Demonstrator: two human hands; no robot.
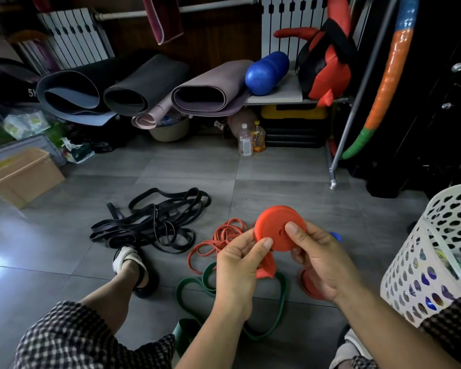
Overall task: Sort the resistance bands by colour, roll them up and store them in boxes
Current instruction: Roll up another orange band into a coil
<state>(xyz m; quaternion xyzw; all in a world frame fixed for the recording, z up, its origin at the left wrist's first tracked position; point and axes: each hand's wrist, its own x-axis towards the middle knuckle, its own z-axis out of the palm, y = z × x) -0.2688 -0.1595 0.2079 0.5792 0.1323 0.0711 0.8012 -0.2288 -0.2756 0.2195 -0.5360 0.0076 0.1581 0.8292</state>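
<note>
Above grey floor, both hands grip an orange band roll.

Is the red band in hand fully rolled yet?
Almost: the red band is a tight coil, with a short tail hanging loose below it.

Rolled mats, blue roller, bottles.

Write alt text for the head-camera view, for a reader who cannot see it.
A left hand and right hand grip an orange band rolled into a tight disc, its tail hanging loose. On the grey floor lie tangled black bands, loose orange bands and a green band; a tan box stands far left, a white basket right.
</note>
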